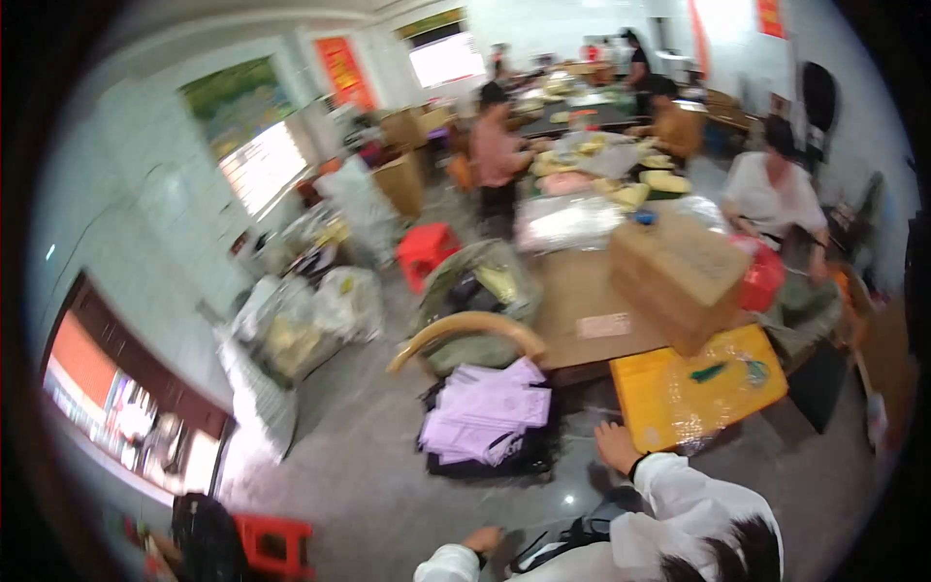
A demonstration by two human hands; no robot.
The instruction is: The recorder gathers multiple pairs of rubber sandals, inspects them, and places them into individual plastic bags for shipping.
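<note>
My right hand (pixel 616 445) hangs beside the lower left edge of a yellow flat panel (pixel 698 383) partly covered in clear plastic wrap. Its fingers look loosely spread, with nothing visible in them; whether they touch the panel is unclear. Low in the picture, my left hand (pixel 482 540) is small and blurred, its fingers not readable, and no held thing shows. Ahead of it, a stack of lilac sheets (pixel 490 407) lies fanned out on dark material on a chair with a curved wooden back (pixel 470 328).
A cardboard box (pixel 679 272) stands on the table (pixel 572 291). Past the chair is a large open sack (pixel 480 291), with a red stool (pixel 427 254) behind. White sacks (pixel 291 320) line the left wall; another red stool (pixel 276 543) stands lower left. Several people work around the tables.
</note>
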